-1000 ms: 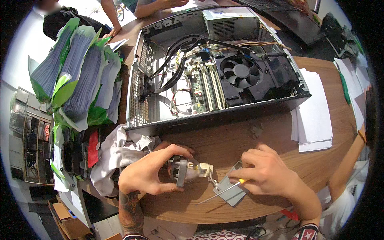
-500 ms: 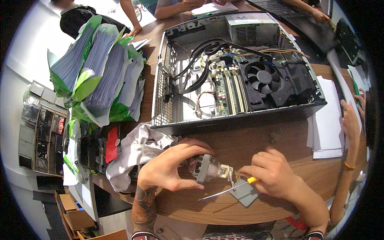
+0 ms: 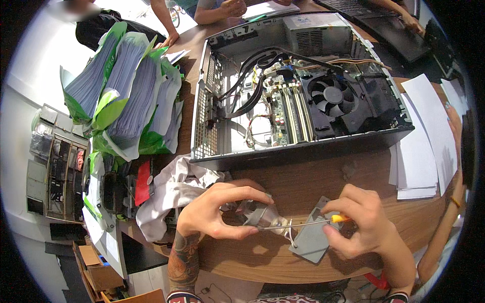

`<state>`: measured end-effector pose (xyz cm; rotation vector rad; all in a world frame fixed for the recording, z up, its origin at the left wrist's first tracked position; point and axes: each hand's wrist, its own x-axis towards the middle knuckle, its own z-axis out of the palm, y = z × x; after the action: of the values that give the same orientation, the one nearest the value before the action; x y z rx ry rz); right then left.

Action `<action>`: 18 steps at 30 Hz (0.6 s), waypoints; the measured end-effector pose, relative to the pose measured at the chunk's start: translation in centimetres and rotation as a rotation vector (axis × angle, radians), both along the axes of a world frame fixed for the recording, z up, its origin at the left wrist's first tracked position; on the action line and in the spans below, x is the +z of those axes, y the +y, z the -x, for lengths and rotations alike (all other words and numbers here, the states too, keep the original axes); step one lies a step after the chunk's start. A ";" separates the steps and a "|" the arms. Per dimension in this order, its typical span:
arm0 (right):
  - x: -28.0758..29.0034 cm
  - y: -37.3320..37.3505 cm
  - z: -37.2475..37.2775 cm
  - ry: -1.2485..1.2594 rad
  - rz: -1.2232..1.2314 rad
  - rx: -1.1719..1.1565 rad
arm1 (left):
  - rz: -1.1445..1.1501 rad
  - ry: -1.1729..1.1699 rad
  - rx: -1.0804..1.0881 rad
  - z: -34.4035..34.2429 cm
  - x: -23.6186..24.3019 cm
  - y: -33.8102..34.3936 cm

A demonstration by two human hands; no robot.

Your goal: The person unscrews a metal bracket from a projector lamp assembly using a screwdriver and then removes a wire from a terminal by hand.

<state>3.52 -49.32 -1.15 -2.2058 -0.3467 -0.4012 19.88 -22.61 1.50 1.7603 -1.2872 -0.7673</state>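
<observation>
My left hand [image 3: 222, 209] is curled round a glass reflector lamp [image 3: 262, 214] with a grey rim and a pale base, thumb below and fingers above. White wires [image 3: 289, 235] run from the lamp's base toward a flat grey plate [image 3: 313, 245] on the table. Between thumb and fingers of my right hand [image 3: 358, 222] is a thin screwdriver [image 3: 303, 223] with a yellow handle. Its shaft points left across the plate and the lamp's base, with the tip close to my left thumb. Whether the tip touches the lamp I cannot tell.
Beyond my hands stands an opened computer case [image 3: 303, 146] with a fan and cables. To the left are a crumpled pale cloth [image 3: 169, 197] and green-bound paper stacks [image 3: 126, 96]. White sheets [image 3: 417, 161] lie at right. Other people's arms [image 3: 164, 22] rest round the table.
The screwdriver has risen and lies more level, its tip nearer my left thumb. My right hand has shifted right and opened its grip somewhat. The lamp has tilted. A sheet at right has moved.
</observation>
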 end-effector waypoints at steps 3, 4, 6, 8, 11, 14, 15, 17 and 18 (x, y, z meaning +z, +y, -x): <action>-0.2 -0.6 0.4 0.016 0.010 0.007 | 0.024 0.008 0.004 0.0 -0.1 -0.1; -0.3 -0.5 0.5 0.014 0.010 0.008 | 0.023 0.006 0.006 0.0 -0.1 -0.2; -0.6 -0.3 0.6 -0.011 0.069 0.021 | 0.020 0.016 0.002 0.0 -0.1 -0.2; -0.7 -0.3 0.6 -0.032 0.065 0.041 | 0.025 0.009 -0.002 -0.1 -0.2 -0.3; -0.3 -0.7 0.8 -0.058 0.068 0.070 | 0.013 0.004 0.003 0.1 0.0 -0.1; -0.4 -0.7 0.7 -0.064 0.072 0.085 | -0.017 0.013 0.015 -0.1 -0.1 0.1; -0.4 -0.6 0.7 -0.065 0.069 0.090 | -0.032 0.018 0.019 0.0 0.0 0.3; -0.5 -0.3 0.7 -0.071 0.066 0.095 | -0.026 0.015 0.019 0.0 0.0 0.4; -0.5 -0.3 0.7 -0.075 0.071 0.094 | -0.013 0.013 0.014 0.0 0.0 0.4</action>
<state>2.82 -49.59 -1.66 -2.2375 -0.5103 -0.4265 19.89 -22.26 1.46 1.7694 -1.2628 -0.7798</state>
